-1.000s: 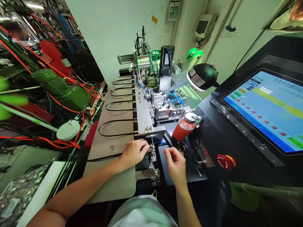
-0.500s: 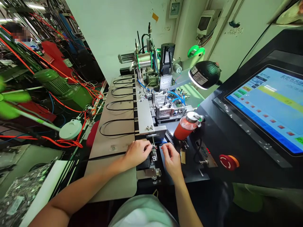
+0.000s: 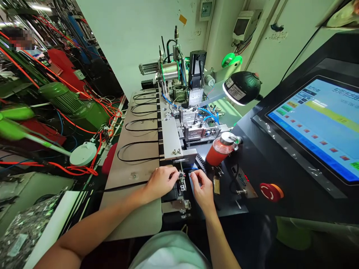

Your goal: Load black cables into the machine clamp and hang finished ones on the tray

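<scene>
My left hand [image 3: 162,181] rests on the near end of a beige conveyor plate [image 3: 134,164], fingers curled and pinching the end of a black cable [image 3: 126,186] at a small metal clamp fixture [image 3: 181,183]. My right hand [image 3: 202,186] is just right of that fixture, fingertips pinched together at something too small to name. Looped black cables [image 3: 137,151] lie in a row along the plate toward the back.
A winding machine with a wire spool [image 3: 171,71] stands at the back. A red bottle [image 3: 220,149], a lit lamp [image 3: 241,89], a touchscreen [image 3: 316,123] and a red emergency button [image 3: 270,191] are on the right. Red wires and a green motor [image 3: 61,97] crowd the left.
My right hand has moved left, closing in on the clamp fixture. My left hand stays at the fixture with only small finger movement.
</scene>
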Demonstrator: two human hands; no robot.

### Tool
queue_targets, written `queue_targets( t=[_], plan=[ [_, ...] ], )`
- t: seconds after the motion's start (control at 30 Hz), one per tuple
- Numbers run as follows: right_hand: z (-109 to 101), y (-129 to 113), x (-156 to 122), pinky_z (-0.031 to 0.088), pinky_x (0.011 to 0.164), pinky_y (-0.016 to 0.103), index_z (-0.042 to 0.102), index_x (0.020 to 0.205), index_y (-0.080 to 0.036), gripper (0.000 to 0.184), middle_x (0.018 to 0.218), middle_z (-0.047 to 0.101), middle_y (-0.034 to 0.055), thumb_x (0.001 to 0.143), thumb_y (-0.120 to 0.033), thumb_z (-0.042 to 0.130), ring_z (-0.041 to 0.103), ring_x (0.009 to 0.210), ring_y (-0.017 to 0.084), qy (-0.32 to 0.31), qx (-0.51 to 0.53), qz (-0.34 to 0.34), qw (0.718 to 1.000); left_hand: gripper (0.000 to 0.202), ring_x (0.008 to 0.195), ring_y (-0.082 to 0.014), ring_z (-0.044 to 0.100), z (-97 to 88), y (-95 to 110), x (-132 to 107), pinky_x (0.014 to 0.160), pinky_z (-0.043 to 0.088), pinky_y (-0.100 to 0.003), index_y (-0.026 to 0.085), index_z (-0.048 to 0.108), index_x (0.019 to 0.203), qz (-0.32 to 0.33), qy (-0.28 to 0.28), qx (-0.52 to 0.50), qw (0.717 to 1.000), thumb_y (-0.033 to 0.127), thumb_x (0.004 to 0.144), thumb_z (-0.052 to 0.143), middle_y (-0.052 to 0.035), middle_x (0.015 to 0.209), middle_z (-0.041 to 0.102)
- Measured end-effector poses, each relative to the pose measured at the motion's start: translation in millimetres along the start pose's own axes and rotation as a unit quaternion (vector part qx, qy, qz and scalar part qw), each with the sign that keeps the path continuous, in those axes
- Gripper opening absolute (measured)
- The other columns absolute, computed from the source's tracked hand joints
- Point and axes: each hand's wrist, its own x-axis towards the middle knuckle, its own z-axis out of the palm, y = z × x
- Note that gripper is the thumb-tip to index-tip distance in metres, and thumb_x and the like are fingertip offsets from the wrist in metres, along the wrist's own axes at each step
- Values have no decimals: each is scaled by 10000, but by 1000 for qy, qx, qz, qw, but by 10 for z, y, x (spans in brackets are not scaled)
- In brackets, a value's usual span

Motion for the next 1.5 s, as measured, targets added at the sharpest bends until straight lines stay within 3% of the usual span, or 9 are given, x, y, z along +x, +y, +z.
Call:
queue_targets(
  t=[0.37,0.6,1.03,1.17,1.27,1.37,1.5],
  plan=[
    [6,-21,24,341,567,230,492,696,-189,295,631,474,-30,946,-342,451,444,590,120,-11,-3,-13,1000,269,642,-126,527,-28,-7,19,628,327,-230,169,605,703,6,-16,-41,999,244,911,451,5,678,608],
    [-6,18,12,333,573,235,481,695,-191,302,635,467,-29,948,-353,446,437,597,122,-8,-7,-7,1000,278,593,-121,496,-26,23,19,588,290,-236,172,615,696,-20,-20,-8,1000,248,906,449,9,626,577],
    [148,-19,126,243,518,254,365,656,-212,329,593,325,-59,962,-328,396,316,541,104,-84,15,-39,996,280,629,-133,546,5,80,39,605,345,-240,170,637,704,-16,-17,38,999,228,912,458,-2,654,612],
    [199,18,116,255,508,251,326,657,-224,334,592,305,-59,966,-341,373,307,536,108,-72,39,-40,996,226,712,-138,607,37,16,-28,638,412,-230,181,670,859,19,22,75,997,261,930,472,-19,804,657],
    [216,31,99,282,524,245,327,666,-225,332,604,320,-54,971,-349,367,328,550,110,-63,48,-37,996,233,755,-116,630,46,-56,-102,649,444,-206,230,658,1060,86,46,122,988,239,951,452,-16,955,659],
    [224,37,91,292,530,242,331,665,-224,335,608,331,-52,970,-356,374,339,560,112,-57,58,-32,996,310,753,-120,627,34,-79,-145,628,454,-211,258,639,1140,170,32,214,961,154,959,409,-10,965,665],
    [247,69,89,287,510,237,328,660,-226,345,606,315,-55,964,-380,381,322,554,112,-53,68,-20,996,316,742,-161,607,2,-14,-140,605,468,-252,157,602,1189,233,-8,318,919,105,941,413,-63,950,676]
  ],
)
